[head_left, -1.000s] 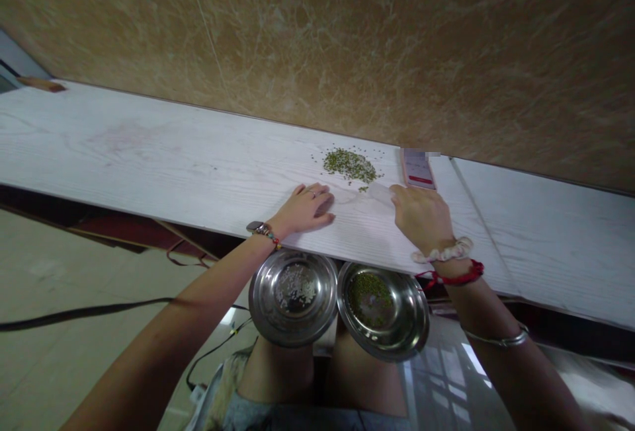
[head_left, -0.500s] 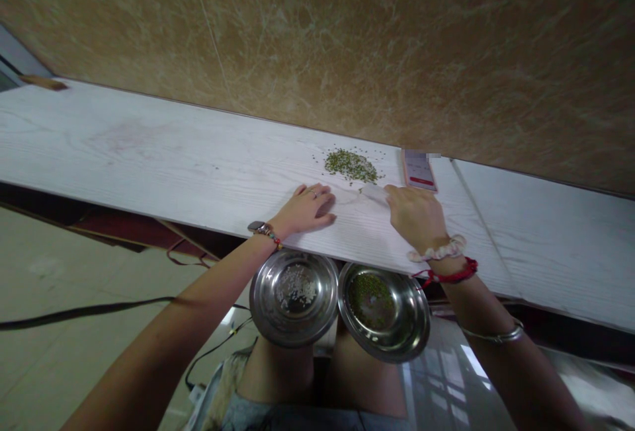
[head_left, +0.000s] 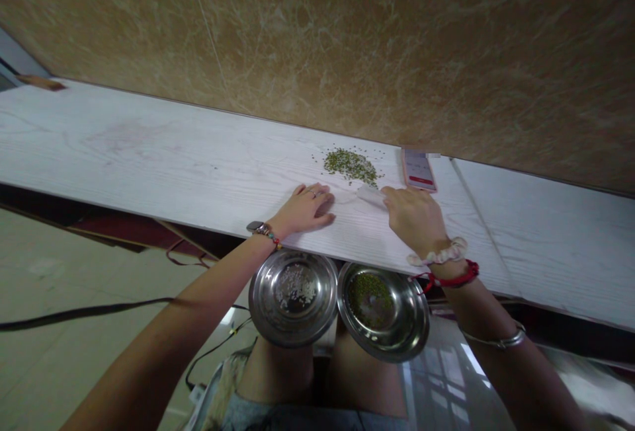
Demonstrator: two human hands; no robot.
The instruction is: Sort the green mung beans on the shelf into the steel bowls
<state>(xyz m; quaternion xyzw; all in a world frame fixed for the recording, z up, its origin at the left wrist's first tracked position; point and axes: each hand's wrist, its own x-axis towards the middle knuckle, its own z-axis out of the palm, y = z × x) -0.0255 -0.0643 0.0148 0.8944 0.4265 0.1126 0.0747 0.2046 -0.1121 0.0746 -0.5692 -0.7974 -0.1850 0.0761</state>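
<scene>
My left hand [head_left: 305,207] lies flat on the white board [head_left: 163,160], fingers stretched out, holding nothing. My right hand [head_left: 414,216] is closed on a small pale translucent scraper-like piece [head_left: 371,194] whose edge touches the board just below a pile of green beans [head_left: 350,164]. Two steel bowls rest on my lap under the board's near edge: the left bowl [head_left: 294,295] holds white grains, the right bowl [head_left: 383,309] holds green beans.
A phone [head_left: 418,168] with a lit screen lies on the board right of the bean pile. A tan marbled wall [head_left: 347,41] rises behind the board. A black cable [head_left: 84,312] runs across the tiled floor at the left.
My right hand has slid the pale piece a little leftward along the board, closer under the bean pile. The left hand has stayed where it was.
</scene>
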